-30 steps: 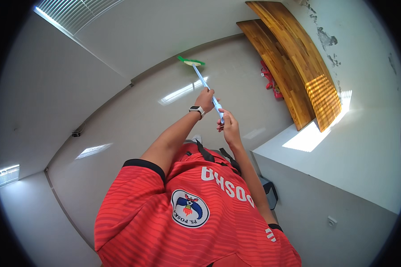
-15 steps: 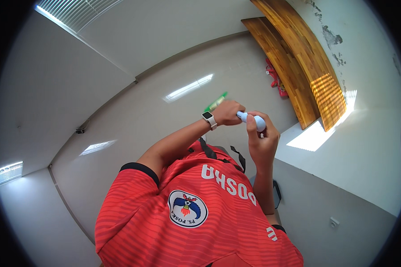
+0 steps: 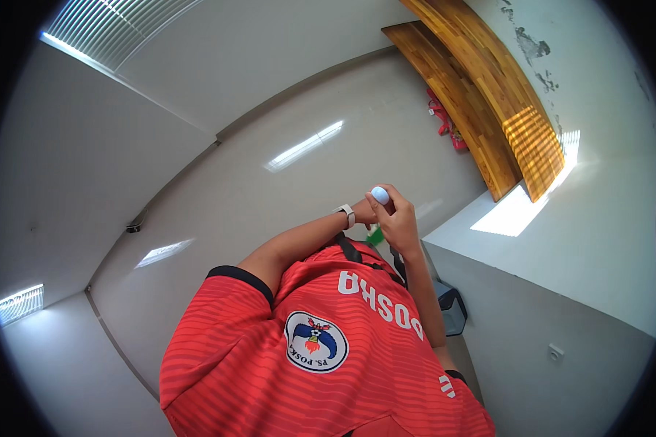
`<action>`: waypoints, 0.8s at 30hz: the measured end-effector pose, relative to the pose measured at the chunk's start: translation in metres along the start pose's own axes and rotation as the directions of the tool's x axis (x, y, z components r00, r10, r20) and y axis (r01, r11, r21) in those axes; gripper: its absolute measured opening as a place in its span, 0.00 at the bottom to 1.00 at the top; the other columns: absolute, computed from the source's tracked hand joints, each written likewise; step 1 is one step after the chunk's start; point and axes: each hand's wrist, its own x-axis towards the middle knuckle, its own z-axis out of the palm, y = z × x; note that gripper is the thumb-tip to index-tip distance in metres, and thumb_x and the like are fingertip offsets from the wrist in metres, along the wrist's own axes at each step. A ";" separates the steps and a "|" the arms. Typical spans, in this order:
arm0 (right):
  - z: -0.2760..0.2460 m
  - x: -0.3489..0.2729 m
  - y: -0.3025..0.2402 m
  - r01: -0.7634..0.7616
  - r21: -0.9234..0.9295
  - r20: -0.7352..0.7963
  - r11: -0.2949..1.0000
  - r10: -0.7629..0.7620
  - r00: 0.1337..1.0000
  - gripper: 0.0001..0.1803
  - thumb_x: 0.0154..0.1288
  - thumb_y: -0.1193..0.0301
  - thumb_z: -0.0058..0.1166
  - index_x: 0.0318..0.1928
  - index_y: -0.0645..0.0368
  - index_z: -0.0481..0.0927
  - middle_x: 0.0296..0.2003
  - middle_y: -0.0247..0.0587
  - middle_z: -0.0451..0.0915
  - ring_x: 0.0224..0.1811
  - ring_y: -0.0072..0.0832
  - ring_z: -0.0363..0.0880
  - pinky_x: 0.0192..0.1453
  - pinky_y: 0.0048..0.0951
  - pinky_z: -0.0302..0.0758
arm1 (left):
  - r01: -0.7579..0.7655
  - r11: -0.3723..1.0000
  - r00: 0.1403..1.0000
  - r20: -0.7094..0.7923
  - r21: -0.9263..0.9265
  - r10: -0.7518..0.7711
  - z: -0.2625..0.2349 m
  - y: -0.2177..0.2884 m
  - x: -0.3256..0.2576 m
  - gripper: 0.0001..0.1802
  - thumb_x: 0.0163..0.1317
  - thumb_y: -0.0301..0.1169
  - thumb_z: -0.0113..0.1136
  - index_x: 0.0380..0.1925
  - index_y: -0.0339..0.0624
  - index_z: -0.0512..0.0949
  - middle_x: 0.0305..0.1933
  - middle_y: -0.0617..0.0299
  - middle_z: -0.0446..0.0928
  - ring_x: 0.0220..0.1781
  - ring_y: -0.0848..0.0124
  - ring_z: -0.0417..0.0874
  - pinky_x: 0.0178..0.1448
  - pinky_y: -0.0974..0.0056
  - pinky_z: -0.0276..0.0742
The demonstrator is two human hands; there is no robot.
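My right hand (image 3: 396, 222) is closed round a light-blue handle (image 3: 380, 194), whose rounded end faces up between thumb and fingers. My left hand (image 3: 363, 210), with a white-strapped watch on the wrist, is closed just behind the right. It appears to grip the same tool lower down, though most of its fingers are hidden. Below both hands, close to my waist, a blurred green part (image 3: 375, 236) shows. Whether it joins the light-blue handle is hidden by the hands.
Two long wooden boards or shelves (image 3: 481, 102) run along the right wall, with red objects (image 3: 448, 127) on the floor beside them. A white ledge (image 3: 532, 255) lies to my right, above a grey and dark container (image 3: 452, 309). A wall socket (image 3: 555, 352) is further down.
Both hands have come down and nearer to my body. The light-blue handle has turned from lying sideways to pointing up, and the green part has swung from beyond the hands to below them.
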 end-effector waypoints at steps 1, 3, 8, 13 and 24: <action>-0.001 0.000 0.002 0.002 0.002 -0.002 1.000 -0.002 1.000 0.13 0.66 0.67 0.61 0.41 0.65 0.78 0.23 0.37 0.77 0.25 0.16 0.71 0.29 0.22 0.69 | 0.052 0.999 0.998 -0.019 0.010 -0.052 -0.004 -0.009 0.003 0.16 0.53 0.38 0.64 0.39 0.41 0.77 0.36 0.46 0.80 0.37 0.54 0.83 0.44 0.57 0.78; -0.004 0.004 0.005 0.003 0.085 0.008 0.996 -0.004 1.000 0.12 0.69 0.68 0.58 0.45 0.64 0.77 0.32 0.33 0.79 0.32 0.17 0.77 0.38 0.21 0.74 | -0.071 0.978 0.996 -0.042 0.195 0.081 -0.021 -0.028 0.018 0.16 0.54 0.37 0.63 0.38 0.40 0.77 0.36 0.46 0.80 0.37 0.54 0.83 0.43 0.57 0.78; 0.003 0.004 0.026 0.088 0.316 -0.068 0.945 -0.070 0.995 0.11 0.70 0.70 0.56 0.48 0.61 0.76 0.36 0.34 0.78 0.36 0.18 0.79 0.40 0.20 0.75 | -0.096 0.708 0.972 -0.087 0.700 0.218 -0.060 -0.004 0.036 0.14 0.59 0.39 0.61 0.31 0.37 0.76 0.33 0.48 0.80 0.33 0.51 0.81 0.38 0.54 0.75; 0.005 -0.002 0.037 0.050 0.330 -0.067 0.943 -0.030 0.997 0.11 0.69 0.71 0.57 0.49 0.60 0.75 0.34 0.32 0.75 0.34 0.17 0.78 0.40 0.19 0.75 | -0.014 0.534 0.802 -0.310 0.845 0.510 -0.076 0.038 0.046 0.23 0.65 0.45 0.59 0.19 0.38 0.70 0.23 0.51 0.72 0.26 0.50 0.74 0.31 0.51 0.70; -0.047 -0.002 -0.042 0.264 -0.085 -0.382 0.961 -0.276 0.882 0.08 0.67 0.70 0.51 0.36 0.62 0.78 0.40 0.43 0.71 0.41 0.27 0.70 0.46 0.29 0.68 | 0.036 0.589 0.846 -0.339 0.807 0.413 -0.007 0.129 0.049 0.30 0.63 0.54 0.58 0.17 0.38 0.71 0.23 0.51 0.74 0.26 0.51 0.76 0.32 0.52 0.71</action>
